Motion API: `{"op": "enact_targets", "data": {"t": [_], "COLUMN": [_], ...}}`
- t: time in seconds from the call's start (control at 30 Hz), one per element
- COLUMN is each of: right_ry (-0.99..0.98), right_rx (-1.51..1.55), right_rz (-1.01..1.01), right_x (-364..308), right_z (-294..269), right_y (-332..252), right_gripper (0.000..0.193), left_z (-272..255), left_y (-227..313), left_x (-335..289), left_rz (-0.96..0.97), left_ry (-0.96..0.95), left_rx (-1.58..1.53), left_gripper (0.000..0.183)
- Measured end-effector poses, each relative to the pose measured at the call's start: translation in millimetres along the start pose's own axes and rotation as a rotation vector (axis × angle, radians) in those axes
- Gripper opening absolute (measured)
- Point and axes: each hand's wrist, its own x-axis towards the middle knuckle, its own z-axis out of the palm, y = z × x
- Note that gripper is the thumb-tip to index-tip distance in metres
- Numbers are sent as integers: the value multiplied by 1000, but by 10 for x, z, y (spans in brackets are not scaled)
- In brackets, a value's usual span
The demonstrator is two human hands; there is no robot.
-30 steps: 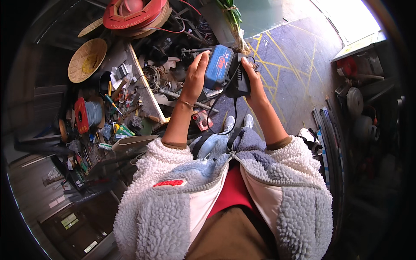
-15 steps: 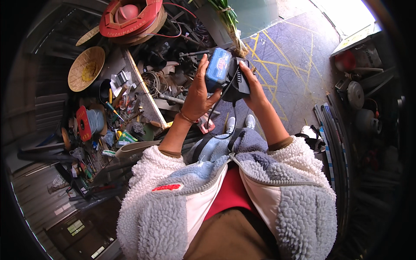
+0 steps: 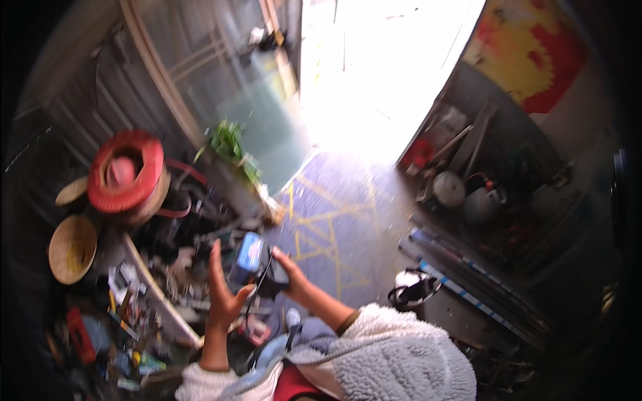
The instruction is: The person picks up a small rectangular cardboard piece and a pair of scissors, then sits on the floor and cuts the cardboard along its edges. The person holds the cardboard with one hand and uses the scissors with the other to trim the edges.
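Note:
A blue-topped power-tool battery (image 3: 250,250) sits against a black charger (image 3: 273,279) in front of me. My right hand (image 3: 293,275) grips the charger from its right side. A thin dark cord hangs down from the charger. To the left of the battery, my left hand (image 3: 226,291) is open, its fingers stretched upward and a gap between them and the battery. Its thumb points toward the battery's lower end; blur hides whether it touches.
At left are a red cable reel (image 3: 127,172), a woven hat (image 3: 72,249) and a bench of jumbled tools. Green onions (image 3: 231,147) lean by a glass pane. Long bars (image 3: 468,284) and a white-and-black helmet-like object (image 3: 411,287) lie right. A bright doorway (image 3: 374,73) stands ahead.
My view has swung up and to the right, so the hands appear lower and more to the left. The left hand's fingers have come away from the battery; the right still holds the charger.

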Motion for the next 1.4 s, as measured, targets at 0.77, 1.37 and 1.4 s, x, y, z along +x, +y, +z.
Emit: {"op": "enact_targets", "data": {"t": [0.77,1.37,1.4], "right_ry": [-36,28,82], "right_rx": [-69,-276,-307], "right_rz": [-310,-22,-12], "right_x": [-450,-434,-415], "right_z": [142,-211,-335], "right_y": [-244,-669,-705], "right_gripper": [37,50,59], "left_z": [-33,664,803], "left_y": [17,-579,-646], "left_x": [298,383,408], "left_rz": [90,-22,-76], "left_ry": [217,-349,-366], "left_rx": [4,-229,-278], "left_gripper": [80,123,122]}}
